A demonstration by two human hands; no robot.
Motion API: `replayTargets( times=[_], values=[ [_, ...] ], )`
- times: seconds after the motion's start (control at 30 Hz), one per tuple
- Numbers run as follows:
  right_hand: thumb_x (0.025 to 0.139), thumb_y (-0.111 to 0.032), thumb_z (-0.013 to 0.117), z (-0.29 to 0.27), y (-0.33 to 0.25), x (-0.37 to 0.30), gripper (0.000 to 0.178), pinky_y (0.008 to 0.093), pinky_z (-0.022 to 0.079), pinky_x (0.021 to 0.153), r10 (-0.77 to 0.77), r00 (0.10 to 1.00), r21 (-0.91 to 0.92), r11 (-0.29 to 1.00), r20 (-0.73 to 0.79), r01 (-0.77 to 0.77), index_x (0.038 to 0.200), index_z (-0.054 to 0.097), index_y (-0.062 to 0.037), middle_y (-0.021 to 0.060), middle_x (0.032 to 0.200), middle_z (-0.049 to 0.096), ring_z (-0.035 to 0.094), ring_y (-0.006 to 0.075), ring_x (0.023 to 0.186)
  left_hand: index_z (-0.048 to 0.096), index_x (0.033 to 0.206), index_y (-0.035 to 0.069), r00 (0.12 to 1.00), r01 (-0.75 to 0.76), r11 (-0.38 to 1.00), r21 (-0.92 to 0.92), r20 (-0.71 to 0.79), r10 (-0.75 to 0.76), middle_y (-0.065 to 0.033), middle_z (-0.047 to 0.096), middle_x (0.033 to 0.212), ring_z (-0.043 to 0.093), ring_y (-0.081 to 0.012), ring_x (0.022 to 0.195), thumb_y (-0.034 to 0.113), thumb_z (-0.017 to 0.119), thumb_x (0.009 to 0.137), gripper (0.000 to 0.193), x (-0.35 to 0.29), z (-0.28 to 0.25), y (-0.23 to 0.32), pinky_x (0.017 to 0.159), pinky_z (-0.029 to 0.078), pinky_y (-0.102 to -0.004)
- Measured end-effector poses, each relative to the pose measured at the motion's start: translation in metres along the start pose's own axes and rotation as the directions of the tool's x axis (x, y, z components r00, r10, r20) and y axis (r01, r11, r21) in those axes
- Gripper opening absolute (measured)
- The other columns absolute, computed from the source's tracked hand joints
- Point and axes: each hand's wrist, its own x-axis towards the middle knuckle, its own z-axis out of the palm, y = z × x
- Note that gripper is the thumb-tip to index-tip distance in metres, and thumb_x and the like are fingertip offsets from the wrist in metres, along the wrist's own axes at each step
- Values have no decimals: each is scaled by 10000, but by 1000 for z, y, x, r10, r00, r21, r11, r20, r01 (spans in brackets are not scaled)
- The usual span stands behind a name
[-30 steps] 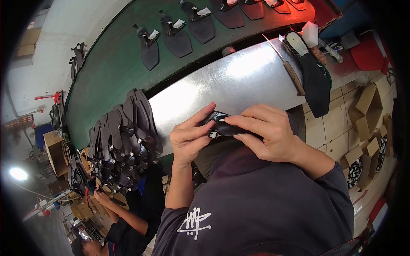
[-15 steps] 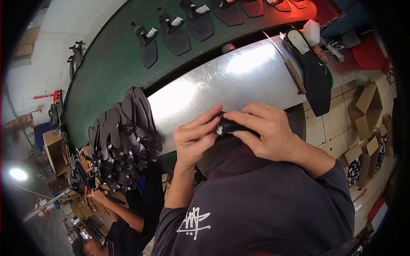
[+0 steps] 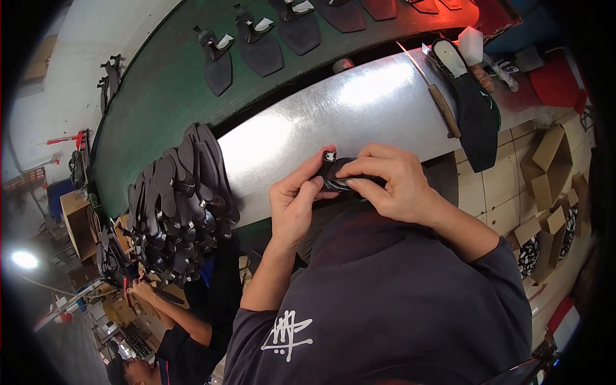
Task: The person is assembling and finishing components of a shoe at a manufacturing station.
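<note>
We are in a workshop, at a shiny metal tabletop (image 3: 276, 141) with a green belt (image 3: 154, 109) running along beyond it. Past the tabletop's far edge, a row of dark sandals (image 3: 260, 54) lies spaced out on that belt, the ones toward the right end under a red glow. Left of the tabletop rises a heap of dark soles (image 3: 170, 179), stacked closely together. On the tabletop's right end we see a wooden-handled tool (image 3: 443, 109) with a thin blade, and just beside it a black sole-shaped piece (image 3: 478, 122).

The dark shoe piece (image 3: 329, 168) is in our hands, at the tabletop's near edge. Our left hand (image 3: 295, 196) pinches its strap end, fingers and thumb close together; our right hand (image 3: 398, 183) grips the sole part, its fingers bent narrowly over it.

We judge this piece to be partway through handling: both hands are on it, and it is not set down. The sandals beyond the tabletop lie out singly, while many pieces remain heaped to its left; whether either group is finished, we cannot tell.
</note>
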Motion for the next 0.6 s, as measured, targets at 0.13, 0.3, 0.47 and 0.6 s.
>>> replayTargets(
  times=[0.13, 0.3, 0.47, 0.6],
  values=[
    [767, -124, 700, -2, 1, 0, 144, 360, 484, 642, -119, 993, -170, 978, 18, 120, 907, 731, -119, 70, 794, 601, 617, 256, 731, 584, 1244, -46, 1000, 20, 999, -36, -21, -21, -236, 573, 1273, 667, -234, 993, -110, 444, 859, 414, -1, 3, 4, 721, 613, -275],
    [722, -75, 734, -11, 4, 10, 210, 354, 470, 659, -242, 959, -191, 944, 149, 268, 930, 722, -100, 94, 863, 590, 604, 262, 772, 616, 1198, -34, 997, 75, 997, -24, -2, -75, -157, 627, 1224, 642, -157, 1004, -97, 548, 827, 383, 1, -9, -3, 681, 576, -230],
    [668, -83, 774, -8, 7, 6, 265, 340, 462, 669, -167, 964, -15, 985, 207, 173, 921, 694, -103, 91, 873, 575, 589, 267, 781, 633, 1121, -34, 997, 82, 996, -39, -11, -83, -125, 658, 1163, 642, -112, 926, -77, 574, 801, 329, 7, -13, -9, 632, 546, -197],
    [640, -87, 799, 3, 7, -1, 271, 332, 458, 672, -74, 990, -48, 996, 117, 80, 872, 660, -88, 72, 852, 562, 585, 250, 771, 626, 1115, -43, 997, 66, 998, 21, -49, -65, -113, 664, 1149, 627, -85, 873, -68, 570, 797, 324, 8, -5, -5, 627, 531, -193]
  ],
)
